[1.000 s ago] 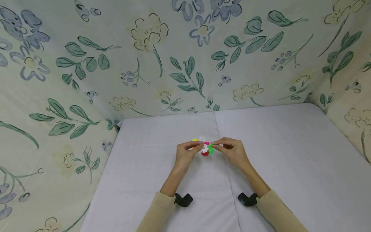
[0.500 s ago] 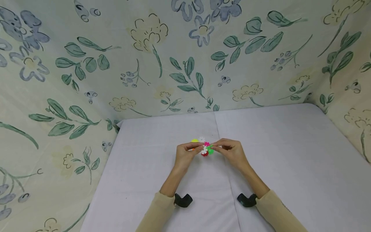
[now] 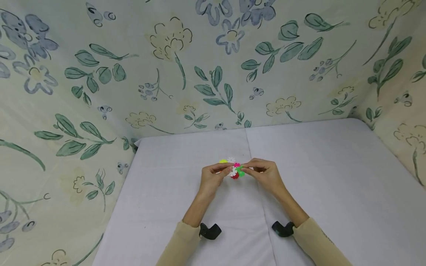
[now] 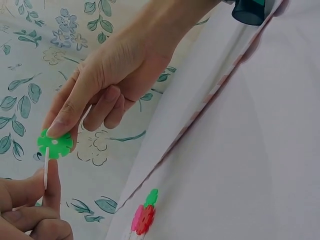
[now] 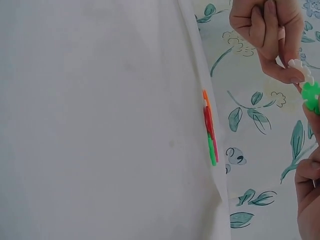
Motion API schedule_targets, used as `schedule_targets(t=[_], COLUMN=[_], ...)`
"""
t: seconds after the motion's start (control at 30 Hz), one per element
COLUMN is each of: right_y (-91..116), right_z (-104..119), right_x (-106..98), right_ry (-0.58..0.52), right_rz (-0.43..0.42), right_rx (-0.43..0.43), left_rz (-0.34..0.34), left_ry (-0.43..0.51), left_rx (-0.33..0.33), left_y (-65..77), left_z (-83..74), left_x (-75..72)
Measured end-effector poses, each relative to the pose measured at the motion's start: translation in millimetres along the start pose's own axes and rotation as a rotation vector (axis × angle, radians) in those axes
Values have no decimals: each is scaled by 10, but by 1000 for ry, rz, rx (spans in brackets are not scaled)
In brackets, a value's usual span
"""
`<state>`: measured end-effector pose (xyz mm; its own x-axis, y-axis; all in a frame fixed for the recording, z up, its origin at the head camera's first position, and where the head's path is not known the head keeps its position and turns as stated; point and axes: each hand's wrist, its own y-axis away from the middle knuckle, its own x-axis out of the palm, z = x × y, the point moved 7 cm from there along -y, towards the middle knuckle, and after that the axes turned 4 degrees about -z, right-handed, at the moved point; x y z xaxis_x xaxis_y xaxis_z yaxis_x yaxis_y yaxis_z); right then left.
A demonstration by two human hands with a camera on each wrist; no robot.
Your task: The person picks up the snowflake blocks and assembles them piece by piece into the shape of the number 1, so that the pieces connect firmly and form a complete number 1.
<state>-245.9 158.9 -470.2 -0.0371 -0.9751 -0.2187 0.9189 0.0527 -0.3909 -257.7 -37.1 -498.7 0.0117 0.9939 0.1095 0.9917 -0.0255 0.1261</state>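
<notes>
Head: hands nearly static over the last second; I see the white disc (image 3: 233, 172) shifted a touch in the left hand (image 3: 211, 180), near the right hand (image 3: 265, 175). Probably fine alignment for joining.
Left wrist: right fingers pinch a green disc (image 4: 59, 147); white edge meets it, can't tell if seated.
Right wrist: left fingers pinch white; loose discs (image 5: 208, 122) on the table (image 5: 100, 120).

The left sleeve (image 3: 181, 244) and right sleeve (image 3: 321, 242) are both beige; a bent, stubby black device (image 3: 211, 231) juts inward from each cuff (image 3: 190, 228).
</notes>
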Motion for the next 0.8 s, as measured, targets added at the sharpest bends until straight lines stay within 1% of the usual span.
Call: schedule_targets(t=[0.17, 0.33, 0.4, 0.57, 0.8], right_y=[-1, -21, -28, -28, 4], right_z=[-5, -8, 6, 87, 235], right_x=[-23, -48, -51, -32, 45], right_ry=[-2, -7, -5, 19, 42], right_rz=[7, -13, -16, -6, 16], right_rx=[-11, -10, -10, -64, -193], left_rz=[34, 93, 107, 95, 66], left_ry=[5, -26, -31, 1, 48], left_rx=[-2, -3, -4, -26, -96], left_y=[8, 11, 11, 17, 37], left_z=[-18, -52, -64, -83, -43], left_x=[23, 34, 35, 33, 10])
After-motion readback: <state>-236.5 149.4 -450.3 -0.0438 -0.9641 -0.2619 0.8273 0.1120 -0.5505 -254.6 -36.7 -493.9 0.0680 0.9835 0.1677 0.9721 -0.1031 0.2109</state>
